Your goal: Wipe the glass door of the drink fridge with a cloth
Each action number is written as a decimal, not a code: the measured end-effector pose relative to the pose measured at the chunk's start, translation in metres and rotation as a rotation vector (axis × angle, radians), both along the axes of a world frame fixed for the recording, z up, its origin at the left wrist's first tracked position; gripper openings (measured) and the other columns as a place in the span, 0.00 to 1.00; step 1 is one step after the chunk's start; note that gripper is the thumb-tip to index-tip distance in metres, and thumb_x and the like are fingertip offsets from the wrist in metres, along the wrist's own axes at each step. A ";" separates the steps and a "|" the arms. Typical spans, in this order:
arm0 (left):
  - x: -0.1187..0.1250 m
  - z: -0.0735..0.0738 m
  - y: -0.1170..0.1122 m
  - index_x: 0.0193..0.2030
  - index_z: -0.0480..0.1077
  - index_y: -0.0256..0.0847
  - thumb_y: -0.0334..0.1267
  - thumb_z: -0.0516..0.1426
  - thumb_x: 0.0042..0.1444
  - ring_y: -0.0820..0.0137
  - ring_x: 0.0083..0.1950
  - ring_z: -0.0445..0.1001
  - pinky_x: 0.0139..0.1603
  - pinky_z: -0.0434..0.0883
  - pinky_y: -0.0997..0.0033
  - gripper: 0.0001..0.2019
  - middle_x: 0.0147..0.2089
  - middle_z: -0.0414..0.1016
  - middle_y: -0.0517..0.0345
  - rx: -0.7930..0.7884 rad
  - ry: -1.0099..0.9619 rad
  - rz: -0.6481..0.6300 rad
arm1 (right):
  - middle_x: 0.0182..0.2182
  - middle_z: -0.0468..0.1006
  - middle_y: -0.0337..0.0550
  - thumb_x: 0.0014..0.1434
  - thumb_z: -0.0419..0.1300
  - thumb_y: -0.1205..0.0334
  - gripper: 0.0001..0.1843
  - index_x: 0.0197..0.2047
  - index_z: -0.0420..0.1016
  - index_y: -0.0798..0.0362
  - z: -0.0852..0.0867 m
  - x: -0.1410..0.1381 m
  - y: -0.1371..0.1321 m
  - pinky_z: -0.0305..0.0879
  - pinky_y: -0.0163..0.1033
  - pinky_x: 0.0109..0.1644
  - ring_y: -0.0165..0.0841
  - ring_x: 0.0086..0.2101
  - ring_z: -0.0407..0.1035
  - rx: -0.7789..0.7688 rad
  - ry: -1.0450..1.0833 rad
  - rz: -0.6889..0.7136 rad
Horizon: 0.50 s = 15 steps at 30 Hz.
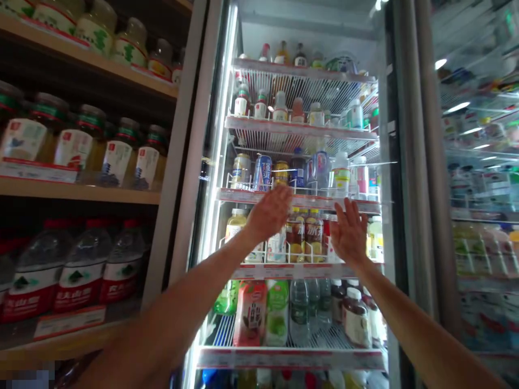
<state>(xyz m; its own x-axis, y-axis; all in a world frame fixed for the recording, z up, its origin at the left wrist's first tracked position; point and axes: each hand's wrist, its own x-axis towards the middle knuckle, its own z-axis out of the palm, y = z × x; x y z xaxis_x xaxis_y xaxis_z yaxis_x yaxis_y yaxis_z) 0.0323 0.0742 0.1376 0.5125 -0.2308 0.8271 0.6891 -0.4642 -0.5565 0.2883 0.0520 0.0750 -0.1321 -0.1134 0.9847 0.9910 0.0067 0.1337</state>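
Note:
Both my arms reach forward toward a lit drinks fridge. My left hand (270, 212) is open, fingers stretched up and to the right, nothing in it. It is nearest the price rail (243, 195) of the third shelf, below a yellow can (281, 172) and a blue can (263, 172). My right hand (348, 229) is open too, palm forward and fingers spread. It hides part of the shelf behind it. Dark bottles with yellow caps (314, 229) stand between my hands. Whether either hand touches anything, I cannot tell.
On the left, wooden shelves hold jars with green-ringed lids (75, 143) and large red-capped water bottles (83, 270). The fridge's lower shelf carries a red carton (250, 310), clear bottles (299, 308) and a white-capped bottle (356, 316). A glass door (478, 189) stands at right, reflecting lights.

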 end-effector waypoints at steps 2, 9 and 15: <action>-0.041 0.023 0.003 0.61 0.58 0.32 0.39 0.46 0.60 0.59 0.67 0.53 0.66 0.56 0.55 0.23 0.64 0.60 0.43 -0.030 -0.272 -0.014 | 0.65 0.53 0.50 0.64 0.45 0.57 0.28 0.66 0.49 0.50 0.000 -0.001 -0.001 0.42 0.52 0.64 0.40 0.65 0.44 -0.007 0.003 -0.004; -0.010 0.004 0.000 0.63 0.54 0.32 0.38 0.47 0.59 0.57 0.69 0.48 0.67 0.53 0.52 0.26 0.66 0.55 0.42 -0.088 -0.343 -0.034 | 0.65 0.54 0.51 0.64 0.44 0.57 0.28 0.66 0.50 0.51 -0.001 -0.002 -0.003 0.44 0.55 0.63 0.42 0.65 0.43 -0.032 0.019 -0.008; -0.003 -0.028 -0.001 0.61 0.58 0.33 0.40 0.47 0.59 0.60 0.69 0.50 0.66 0.55 0.55 0.24 0.65 0.58 0.44 -0.060 -0.103 0.002 | 0.65 0.53 0.49 0.63 0.44 0.56 0.28 0.65 0.52 0.51 -0.002 -0.002 -0.003 0.43 0.54 0.63 0.41 0.65 0.44 -0.058 0.027 0.010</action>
